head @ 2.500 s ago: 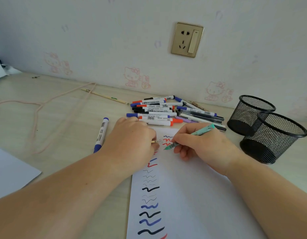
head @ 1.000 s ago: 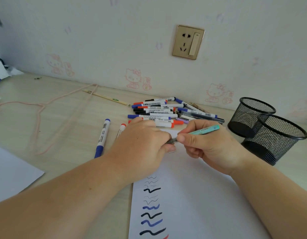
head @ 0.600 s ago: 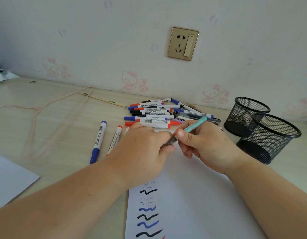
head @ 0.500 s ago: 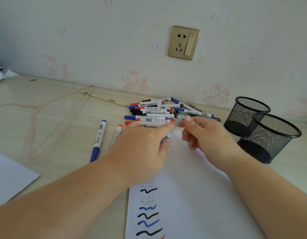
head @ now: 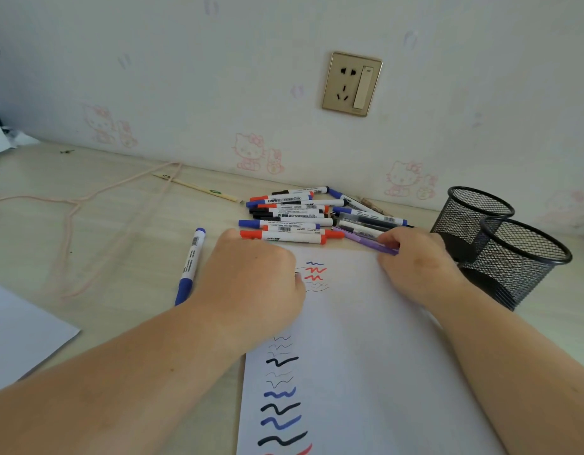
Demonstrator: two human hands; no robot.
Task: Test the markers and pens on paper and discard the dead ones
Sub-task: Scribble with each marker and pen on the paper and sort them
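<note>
A slim purple pen (head: 369, 241), lying at the near edge of the marker pile (head: 293, 215), is being pinched by the right hand (head: 412, 261). The squiggle-marked paper (head: 366, 356) is being pressed by the left hand (head: 251, 280), fingers curled; whether anything is being held cannot be told.

- desk (head: 96, 231): pale wood-grain laminate, smooth, matt
- paper sheet (head: 366, 356): white, matt, smooth
- markers (head: 290, 218): glossy white plastic barrels, coloured plastic caps
- purple pen (head: 366, 239): plastic
- two pen cups (head: 520, 257): black metal mesh, by the desk's right edge
- cord (head: 70, 211): pinkish, soft-looking
- wall socket (head: 351, 83): gold satin faceplate
</note>
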